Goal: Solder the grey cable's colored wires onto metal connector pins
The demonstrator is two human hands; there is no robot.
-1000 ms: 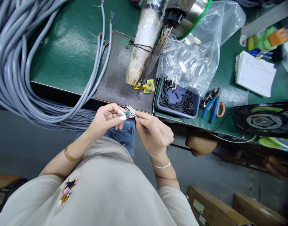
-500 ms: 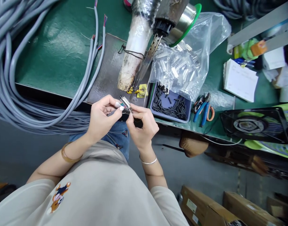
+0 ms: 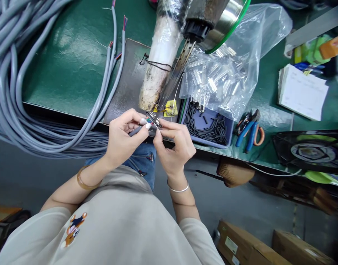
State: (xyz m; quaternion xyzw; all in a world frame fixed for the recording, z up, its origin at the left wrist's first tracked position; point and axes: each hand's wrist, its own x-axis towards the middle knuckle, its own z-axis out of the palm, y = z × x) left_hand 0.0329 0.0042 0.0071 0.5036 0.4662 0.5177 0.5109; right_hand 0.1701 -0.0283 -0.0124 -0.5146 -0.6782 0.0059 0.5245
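Near the bench edge, my left hand (image 3: 124,136) pinches a grey cable (image 3: 135,131) whose thin coloured wires meet a small metal connector (image 3: 150,117). My right hand (image 3: 174,144) is closed beside it, thumb and forefinger together on a thin pale wire end (image 3: 157,126). Both sets of fingertips nearly touch at the connector. Just above them is the tip of a soldering iron (image 3: 182,59), over a yellow sponge (image 3: 171,108). A white, scorched tube (image 3: 153,81) stands left of the iron.
Grey cables (image 3: 17,92) are coiled at the left. Right of my hands, a purple tray (image 3: 206,141) holds black sleeves, with a plastic bag (image 3: 240,73) of connectors over it. Farther right are pliers (image 3: 250,134), paper (image 3: 302,92) and a black fan (image 3: 312,151). A solder spool (image 3: 229,22) stands behind.
The view has shifted slightly. Both hands have moved a little to the right in the picture, and the connector now sits closer under the iron tip, at a different tilt.
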